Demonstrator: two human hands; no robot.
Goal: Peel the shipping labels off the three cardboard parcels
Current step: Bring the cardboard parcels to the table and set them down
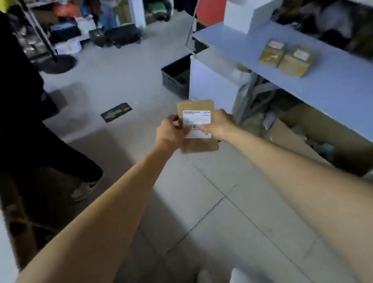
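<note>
I hold a flat brown cardboard parcel (199,144) out in front of me above the floor. A white shipping label (197,117) with a barcode covers its upper face. My left hand (170,132) grips the parcel's left edge, thumb on the label. My right hand (220,123) grips the right side, its fingertips on the label near the barcode. Two more cardboard parcels (272,51) (296,61) lie side by side on the blue table (343,92), each with a white label on top.
A white box (249,10) stands at the table's far end. A black crate (179,76) sits on the floor beside the table. Another person in dark trousers (35,150) stands at the left. Shelves with clutter line the back and right.
</note>
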